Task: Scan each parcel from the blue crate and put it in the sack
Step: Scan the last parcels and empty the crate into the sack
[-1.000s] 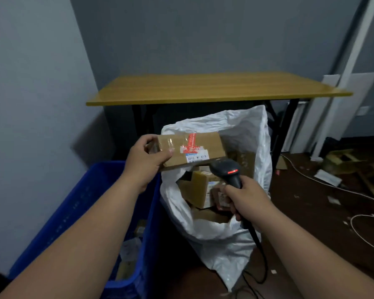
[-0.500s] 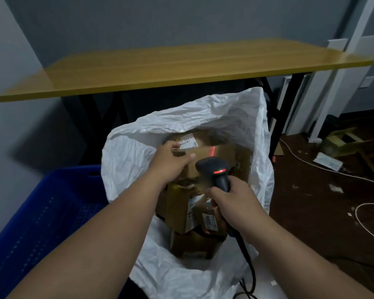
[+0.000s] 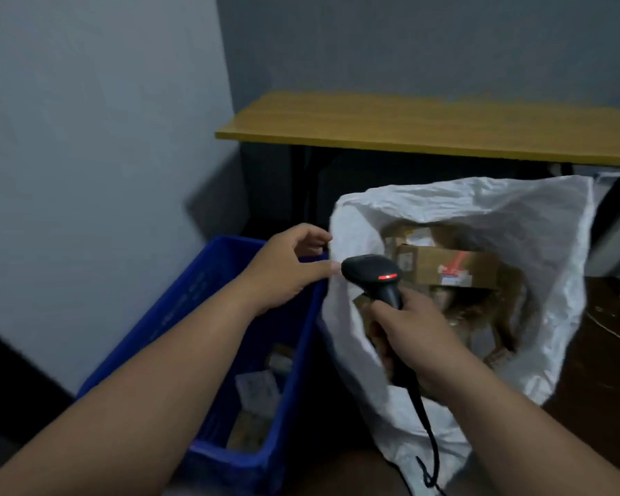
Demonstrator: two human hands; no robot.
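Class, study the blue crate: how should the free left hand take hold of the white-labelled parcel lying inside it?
Come straight down from above. The blue crate is open only at the top, and its walls block any sideways approach. The white-labelled parcel lies roughly flat, label up, so the left hand should probably pinch its two opposite long edges. The right hand holds the scanner.

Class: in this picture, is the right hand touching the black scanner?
Touching. The head view shows the right hand with its fingers wrapped round the handle of the scanner, holding it over the sack.
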